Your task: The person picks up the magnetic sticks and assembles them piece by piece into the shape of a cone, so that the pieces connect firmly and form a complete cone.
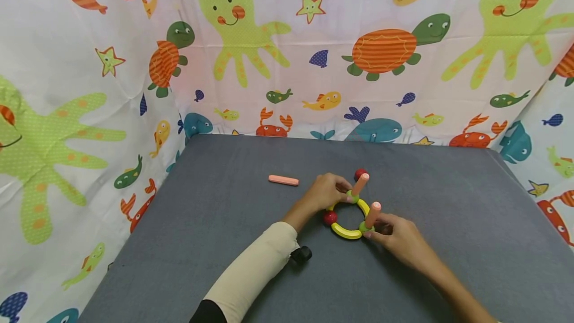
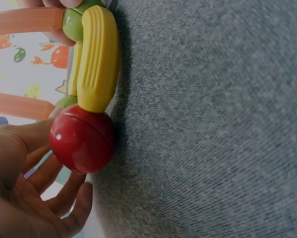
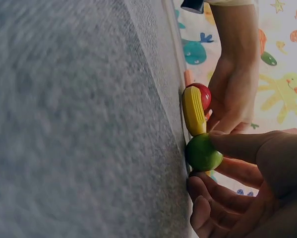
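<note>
A ring of yellow curved pieces (image 1: pixel 346 232), a red ball (image 1: pixel 330 218) and two green balls lies flat on the grey tabletop. From each green ball a straight orange stick (image 1: pixel 372 215) stands up, slightly tilted. My left hand (image 1: pixel 326 192) pinches the far green ball (image 1: pixel 353 197) between thumb and fingers. At the ring's near right, my right hand (image 1: pixel 400 239) pinches the other green ball (image 3: pixel 204 152) with thumb and fingers. In the left wrist view the red ball (image 2: pixel 83 140) hides part of the left fingertips.
Just behind the ring lies a second red ball (image 1: pixel 360 174). A loose orange stick (image 1: pixel 283 180) rests on the table (image 1: pixel 233 198) left of the ring. Cloth printed with sea animals (image 1: pixel 287 54) surrounds the table's back and sides.
</note>
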A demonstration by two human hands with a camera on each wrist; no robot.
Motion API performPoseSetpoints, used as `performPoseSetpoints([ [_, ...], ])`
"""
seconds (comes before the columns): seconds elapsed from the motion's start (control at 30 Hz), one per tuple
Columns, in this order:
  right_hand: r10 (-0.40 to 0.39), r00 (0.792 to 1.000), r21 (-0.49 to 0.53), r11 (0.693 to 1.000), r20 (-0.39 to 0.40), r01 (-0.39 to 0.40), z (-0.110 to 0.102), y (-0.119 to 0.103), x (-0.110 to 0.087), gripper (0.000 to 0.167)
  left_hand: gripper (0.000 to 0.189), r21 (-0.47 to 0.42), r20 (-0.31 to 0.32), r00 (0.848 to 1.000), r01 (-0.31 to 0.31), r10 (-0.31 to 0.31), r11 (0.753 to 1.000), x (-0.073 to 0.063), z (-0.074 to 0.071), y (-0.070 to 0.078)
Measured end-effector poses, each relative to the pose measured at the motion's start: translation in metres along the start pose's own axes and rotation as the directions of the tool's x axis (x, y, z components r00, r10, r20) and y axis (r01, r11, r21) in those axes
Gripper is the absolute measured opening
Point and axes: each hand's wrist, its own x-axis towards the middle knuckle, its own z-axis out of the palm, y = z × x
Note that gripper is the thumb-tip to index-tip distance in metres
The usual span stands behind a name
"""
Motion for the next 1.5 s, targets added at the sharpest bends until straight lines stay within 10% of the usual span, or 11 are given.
performPoseSetpoints([
  [0.73,0.047,0.998,0.021,0.999,0.045,-0.048,0.004,-0.004,0.001,0.038,0.028,-0.042,-0.056,0.995,-0.082,0.079,0.996,-0.008,-0.003,-0.015],
  [1.5,0.074,0.995,0.023,0.997,0.067,-0.076,0.003,-0.004,0.0,0.038,0.036,-0.109,-0.348,0.937,-0.014,-0.025,0.994,-0.051,-0.079,-0.092],
])
